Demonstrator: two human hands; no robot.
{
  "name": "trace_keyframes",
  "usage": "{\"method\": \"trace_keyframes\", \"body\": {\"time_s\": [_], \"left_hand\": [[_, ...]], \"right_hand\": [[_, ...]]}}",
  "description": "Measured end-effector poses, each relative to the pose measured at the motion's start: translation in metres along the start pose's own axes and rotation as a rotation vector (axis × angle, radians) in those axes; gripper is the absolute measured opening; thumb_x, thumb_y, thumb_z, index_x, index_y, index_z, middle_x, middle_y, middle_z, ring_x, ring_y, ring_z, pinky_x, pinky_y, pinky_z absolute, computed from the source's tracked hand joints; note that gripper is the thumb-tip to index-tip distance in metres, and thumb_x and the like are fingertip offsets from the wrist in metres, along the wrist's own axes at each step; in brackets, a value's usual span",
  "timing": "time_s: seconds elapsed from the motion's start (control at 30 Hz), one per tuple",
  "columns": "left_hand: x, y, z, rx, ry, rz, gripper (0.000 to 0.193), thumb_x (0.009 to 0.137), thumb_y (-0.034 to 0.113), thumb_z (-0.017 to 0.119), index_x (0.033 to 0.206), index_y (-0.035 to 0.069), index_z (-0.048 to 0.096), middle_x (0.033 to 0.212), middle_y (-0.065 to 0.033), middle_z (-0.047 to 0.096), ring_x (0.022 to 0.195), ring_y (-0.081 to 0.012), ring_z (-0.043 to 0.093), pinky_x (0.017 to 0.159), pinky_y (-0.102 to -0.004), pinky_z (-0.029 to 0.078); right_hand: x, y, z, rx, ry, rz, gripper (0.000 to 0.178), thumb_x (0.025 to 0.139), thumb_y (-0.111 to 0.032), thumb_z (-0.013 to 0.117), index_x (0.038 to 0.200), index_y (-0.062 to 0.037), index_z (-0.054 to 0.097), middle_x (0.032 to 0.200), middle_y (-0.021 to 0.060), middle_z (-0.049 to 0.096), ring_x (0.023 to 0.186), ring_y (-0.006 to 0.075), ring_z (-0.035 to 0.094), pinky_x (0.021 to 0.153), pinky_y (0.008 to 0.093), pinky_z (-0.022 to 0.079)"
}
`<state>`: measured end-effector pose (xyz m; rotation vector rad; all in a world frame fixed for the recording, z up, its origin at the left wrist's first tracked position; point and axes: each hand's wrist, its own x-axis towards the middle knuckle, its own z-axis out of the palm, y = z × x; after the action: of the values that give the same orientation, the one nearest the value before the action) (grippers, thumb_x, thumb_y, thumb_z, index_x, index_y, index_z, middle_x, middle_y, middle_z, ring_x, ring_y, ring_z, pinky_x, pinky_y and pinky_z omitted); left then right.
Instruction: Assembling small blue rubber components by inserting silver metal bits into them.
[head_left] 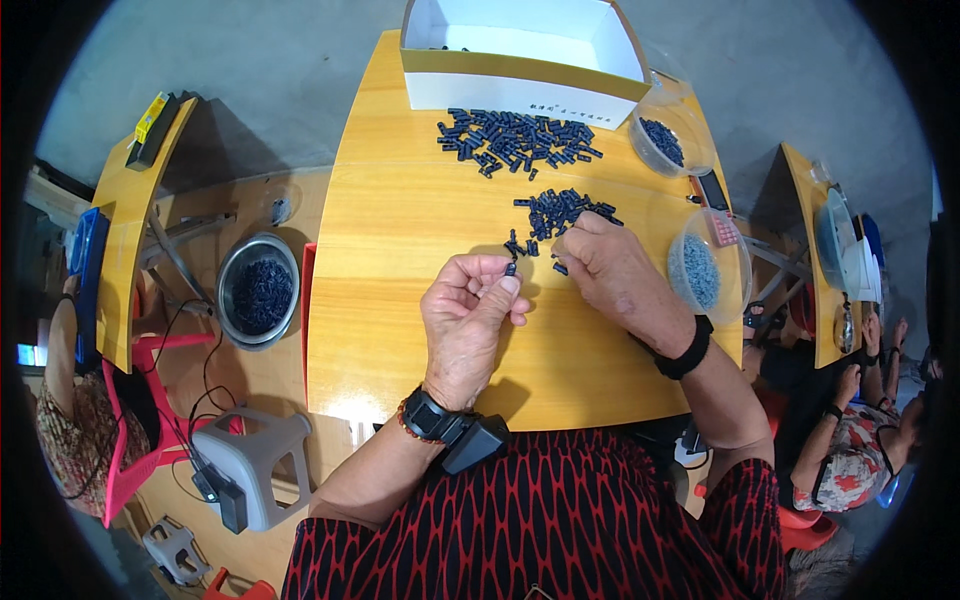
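Note:
My left hand (468, 318) is closed, pinching a small black plastic part (511, 268) between thumb and forefinger over the wooden table (390, 260). My right hand (610, 265) reaches down at the near side of a small pile of black parts (562, 212), its fingers curled together. A dark piece shows just under its fingertips; whether they grip it is hidden. A few loose black parts (520, 245) lie between the two hands. Farther back spreads a larger heap of black cylindrical parts (515, 140).
An open white and gold box (525, 92) stands at the table's far edge. Along the right edge are a clear tub of dark parts (660, 145), a phone (711, 192) and a clear tub of pale blue pieces (697, 272). A metal bowl (258, 290) sits left. Other people work at both sides.

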<state>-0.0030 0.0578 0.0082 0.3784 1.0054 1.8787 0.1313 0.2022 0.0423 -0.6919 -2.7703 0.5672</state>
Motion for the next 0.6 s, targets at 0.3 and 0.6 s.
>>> {"method": "trace_keyframes", "body": {"time_s": [0.3,0.6], "left_hand": [[-0.001,0.000,-0.001,0.113,-0.045,-0.054,0.011,0.091,0.000,0.064,0.101,0.001,0.060,0.087,-0.0051,0.065,0.068,-0.0104,0.062,0.062,-0.0235,0.053],[0.000,0.001,0.001,0.135,-0.077,-0.053,0.010,0.091,-0.001,0.065,0.100,0.000,0.061,0.086,-0.0059,0.066,0.069,-0.0106,0.063,0.061,-0.0234,0.054]], "right_hand": [[-0.007,-0.026,-0.019,0.713,-0.040,0.192,0.001,0.091,0.000,0.059,0.092,0.0008,0.058,0.080,0.0078,0.061,0.067,0.0169,0.064,0.060,0.0303,0.051],[-0.012,-0.024,-0.009,1.000,0.046,0.141,0.010,0.093,-0.004,0.061,0.101,0.0020,0.064,0.084,0.0023,0.065,0.070,0.0065,0.062,0.062,0.0222,0.051]]}}
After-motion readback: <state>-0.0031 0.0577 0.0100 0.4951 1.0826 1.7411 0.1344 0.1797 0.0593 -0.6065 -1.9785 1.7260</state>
